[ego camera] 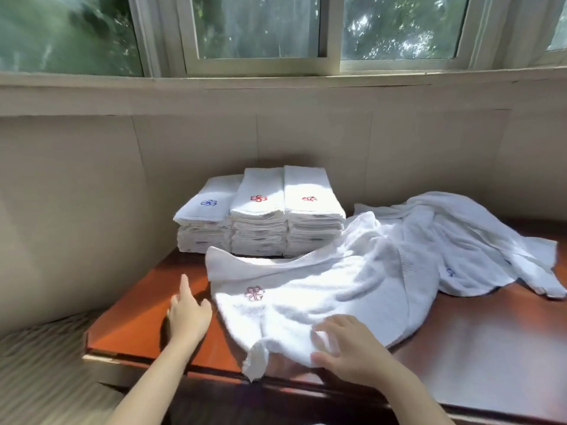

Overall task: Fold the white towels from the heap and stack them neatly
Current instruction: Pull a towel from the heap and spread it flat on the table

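Closest to me, at 5 o'clock, I see the right hand (352,348) pressing the near edge of the spread towel (306,289), fingers splayed wide. One towel corner droops over the front edge of the table (478,348). At 7 o'clock the left hand (187,317) lies flat on bare wood, fingers straight, just beside the towel's left edge. Open wood runs toward 4 o'clock. Farther off, at 2 o'clock, the unfolded heap (466,237) touches the spread towel. At 12 o'clock three folded stacks (260,216) stand side by side near the wall (92,179).
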`<act>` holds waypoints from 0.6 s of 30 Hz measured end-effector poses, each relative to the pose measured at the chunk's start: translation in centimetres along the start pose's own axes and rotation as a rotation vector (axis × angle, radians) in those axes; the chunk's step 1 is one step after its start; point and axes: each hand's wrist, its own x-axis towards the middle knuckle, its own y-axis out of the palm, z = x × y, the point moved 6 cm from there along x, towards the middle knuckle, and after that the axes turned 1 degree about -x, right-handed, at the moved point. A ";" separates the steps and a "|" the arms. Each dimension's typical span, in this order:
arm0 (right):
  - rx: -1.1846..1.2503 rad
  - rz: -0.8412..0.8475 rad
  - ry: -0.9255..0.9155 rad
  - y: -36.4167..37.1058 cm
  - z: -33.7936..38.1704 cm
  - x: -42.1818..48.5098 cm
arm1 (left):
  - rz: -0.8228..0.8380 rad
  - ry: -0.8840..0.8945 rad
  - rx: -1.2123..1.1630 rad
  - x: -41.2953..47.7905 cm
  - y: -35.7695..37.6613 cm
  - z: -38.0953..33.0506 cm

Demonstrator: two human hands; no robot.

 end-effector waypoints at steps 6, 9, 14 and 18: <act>-0.163 0.035 -0.059 0.9 2.7 1.6 | 0.114 0.144 0.258 0.0 0.6 0.3; -0.213 0.027 -0.087 1.2 4.0 1.9 | 0.005 0.161 0.142 -1.3 1.1 -0.8; -0.090 0.072 -0.149 1.4 7.0 2.1 | 0.254 0.366 0.082 -3.9 4.4 -6.6; 0.217 -0.026 -0.095 -0.3 5.6 1.6 | 0.564 0.370 0.531 -5.3 8.3 -7.0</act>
